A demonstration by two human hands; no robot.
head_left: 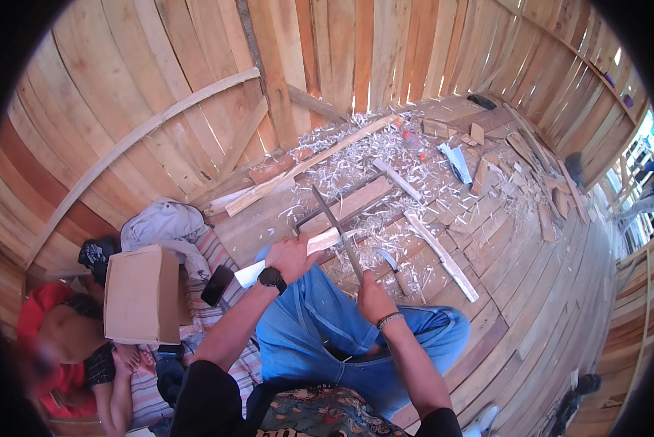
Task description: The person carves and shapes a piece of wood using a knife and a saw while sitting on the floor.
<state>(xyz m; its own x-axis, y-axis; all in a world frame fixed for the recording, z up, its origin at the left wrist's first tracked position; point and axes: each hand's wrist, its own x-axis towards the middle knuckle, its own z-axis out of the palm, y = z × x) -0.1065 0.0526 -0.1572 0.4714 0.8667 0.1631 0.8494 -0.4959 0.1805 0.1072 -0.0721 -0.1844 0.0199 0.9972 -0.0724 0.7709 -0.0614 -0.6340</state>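
Our patterned shirt (320,409) sits at the bottom centre. Mid-frame, our left hand (290,258) is closed around a pale wood piece (324,241); our right hand (376,298) grips a long thin tool (329,210) crossing the wood's end, above our jeans (294,320).

I take this for a makeshift woodworking shop in a rough timber building: walls of upright brown planks (407,51) rise beyond the left hand (287,260) and right hand (374,300). Ahead of both, I see pale curled wood shavings (360,160) strewn over a grey-brown plank floor (545,284). Left of the left hand, a striped pinkish cloth mat (220,255) and a tan cardboard box (141,295) look more domestic.
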